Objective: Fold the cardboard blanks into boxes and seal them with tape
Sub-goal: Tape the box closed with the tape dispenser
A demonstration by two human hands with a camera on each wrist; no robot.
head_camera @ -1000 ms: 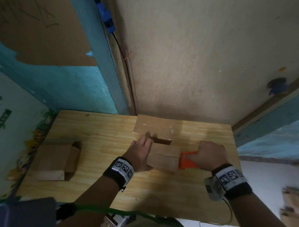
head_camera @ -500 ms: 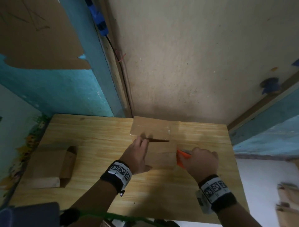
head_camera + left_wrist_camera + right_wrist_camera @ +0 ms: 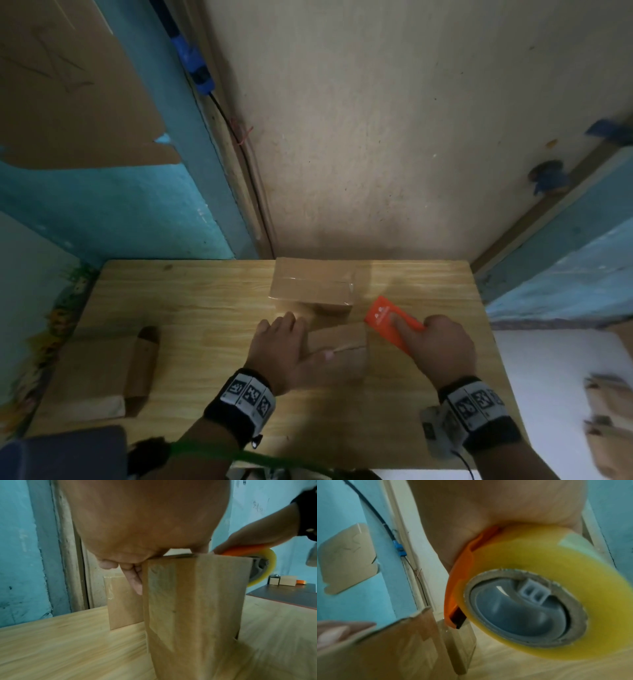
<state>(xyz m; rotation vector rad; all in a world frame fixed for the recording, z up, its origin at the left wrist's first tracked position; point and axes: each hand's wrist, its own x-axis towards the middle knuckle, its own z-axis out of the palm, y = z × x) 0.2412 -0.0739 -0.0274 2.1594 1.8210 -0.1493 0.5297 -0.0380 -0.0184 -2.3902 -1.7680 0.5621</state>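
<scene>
A flat folded box lies at the table's left edge. At the middle, the left hand rests on a small box, fingers draped down its side. A taped box sits behind. The right hand grips an orange tape dispenser just beside the small box.

Both hands forward, wristbands on both wrists.
Left hand: palm down, fingers extended, thumb spread to the right, resting on the box. Right hand: fingers curled, gripping the orange tape dispenser, index finger laid along its top.
</scene>
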